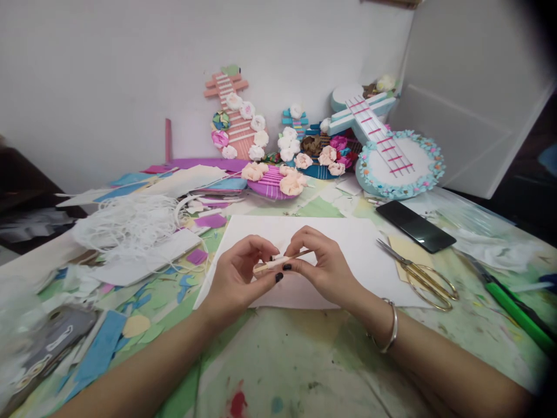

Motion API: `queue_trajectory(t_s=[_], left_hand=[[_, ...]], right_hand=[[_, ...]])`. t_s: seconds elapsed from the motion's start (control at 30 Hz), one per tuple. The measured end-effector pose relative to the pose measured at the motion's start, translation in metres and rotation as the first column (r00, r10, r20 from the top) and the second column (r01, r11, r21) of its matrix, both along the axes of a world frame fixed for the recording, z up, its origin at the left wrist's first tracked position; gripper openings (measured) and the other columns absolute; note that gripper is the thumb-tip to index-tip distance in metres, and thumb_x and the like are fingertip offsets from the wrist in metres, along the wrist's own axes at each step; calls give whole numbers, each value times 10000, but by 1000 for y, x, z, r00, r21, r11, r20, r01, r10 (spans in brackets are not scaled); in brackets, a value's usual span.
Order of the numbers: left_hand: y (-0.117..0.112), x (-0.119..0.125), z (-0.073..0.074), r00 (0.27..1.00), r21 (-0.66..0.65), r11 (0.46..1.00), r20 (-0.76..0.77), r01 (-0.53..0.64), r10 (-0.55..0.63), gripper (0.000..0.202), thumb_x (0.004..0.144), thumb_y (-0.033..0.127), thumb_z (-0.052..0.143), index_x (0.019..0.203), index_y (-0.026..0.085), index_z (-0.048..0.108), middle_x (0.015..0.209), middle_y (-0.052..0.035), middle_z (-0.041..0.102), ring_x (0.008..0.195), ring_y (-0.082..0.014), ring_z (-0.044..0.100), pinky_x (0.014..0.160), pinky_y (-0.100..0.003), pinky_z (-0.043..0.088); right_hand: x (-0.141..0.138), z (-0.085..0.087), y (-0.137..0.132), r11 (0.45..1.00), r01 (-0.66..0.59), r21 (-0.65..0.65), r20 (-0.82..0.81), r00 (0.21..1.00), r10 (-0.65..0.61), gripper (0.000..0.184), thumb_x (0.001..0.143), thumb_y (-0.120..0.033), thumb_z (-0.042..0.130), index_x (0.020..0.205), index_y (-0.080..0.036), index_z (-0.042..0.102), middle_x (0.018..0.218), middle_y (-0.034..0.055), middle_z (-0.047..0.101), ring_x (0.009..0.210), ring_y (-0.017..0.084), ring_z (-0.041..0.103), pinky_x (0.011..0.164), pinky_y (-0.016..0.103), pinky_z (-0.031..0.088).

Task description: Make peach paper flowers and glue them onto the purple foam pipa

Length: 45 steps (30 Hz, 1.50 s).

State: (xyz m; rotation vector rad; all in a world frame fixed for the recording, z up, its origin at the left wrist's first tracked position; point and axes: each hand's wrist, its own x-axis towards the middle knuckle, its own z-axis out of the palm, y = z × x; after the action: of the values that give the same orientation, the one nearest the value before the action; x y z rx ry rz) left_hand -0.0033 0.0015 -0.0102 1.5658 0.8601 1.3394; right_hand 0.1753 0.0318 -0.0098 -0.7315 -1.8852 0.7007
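Note:
Both hands meet over a white sheet [352, 273] laid on the table. Between them is a small pale strip [270, 265], cream and thin, whose exact kind I cannot make out. My left hand [243, 270] is closed on the strip's near end, with the thumb below and the fingertips above. At its other end, my right hand [319, 264] pinches it between thumb and fingers. A thin brownish end shows past the right fingers. Part of the strip is hidden by the fingertips.
Gold-handled scissors [418, 273] and a black phone [415, 225] lie to the right, near a green-handled cutter [517, 307]. Tangled white cord [126, 232] and paper scraps cover the left. Decorated paper instruments [391, 157] stand along the back wall.

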Motion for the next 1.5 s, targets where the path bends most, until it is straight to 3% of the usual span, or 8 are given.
queue_trajectory(t_s=[0.4, 0.67, 0.87, 1.1, 1.5], left_hand=[[-3, 0, 5, 997, 83, 997, -71, -3, 9, 102, 742, 158, 681, 811, 177, 609, 757, -19, 549, 692, -139, 529, 624, -246, 442], [-6, 2, 5, 1000, 52, 999, -22, 5, -4, 80, 765, 168, 678, 810, 188, 615, 776, -5, 561, 706, -128, 552, 669, -250, 469], [0, -2, -3, 986, -56, 992, 129, 110, -102, 145, 754, 181, 695, 873, 194, 614, 823, -15, 586, 710, -125, 563, 630, -231, 471], [3, -4, -5, 961, -151, 969, 224, 196, -159, 198, 727, 172, 712, 895, 216, 617, 792, -5, 585, 688, -137, 569, 598, -247, 493], [7, -1, -2, 947, -242, 957, 313, 157, -76, 131, 712, 199, 706, 829, 159, 662, 740, -21, 637, 644, -117, 559, 588, -210, 420]], right_hand=[[0, 1, -3, 990, 45, 133, 121, 991, -61, 86, 796, -115, 624, 769, -196, 637, 719, 2, 667, 684, 138, 571, 707, 302, 394], [0, 2, -5, 999, 33, -8, 21, 999, -33, 87, 789, -144, 648, 857, -196, 664, 753, 2, 676, 679, 134, 576, 725, 302, 412], [-1, 5, -3, 994, -80, -69, 7, 997, 80, 113, 830, -150, 606, 862, -198, 703, 755, 9, 667, 671, 128, 546, 660, 275, 402], [0, 5, -2, 974, -109, -198, -50, 994, 101, 99, 833, -222, 612, 844, -179, 701, 783, 32, 670, 730, 147, 584, 674, 274, 433], [1, 6, 1, 948, -109, -298, -18, 994, 109, 137, 828, -270, 606, 825, -152, 676, 747, 35, 658, 699, 143, 565, 660, 272, 433]])
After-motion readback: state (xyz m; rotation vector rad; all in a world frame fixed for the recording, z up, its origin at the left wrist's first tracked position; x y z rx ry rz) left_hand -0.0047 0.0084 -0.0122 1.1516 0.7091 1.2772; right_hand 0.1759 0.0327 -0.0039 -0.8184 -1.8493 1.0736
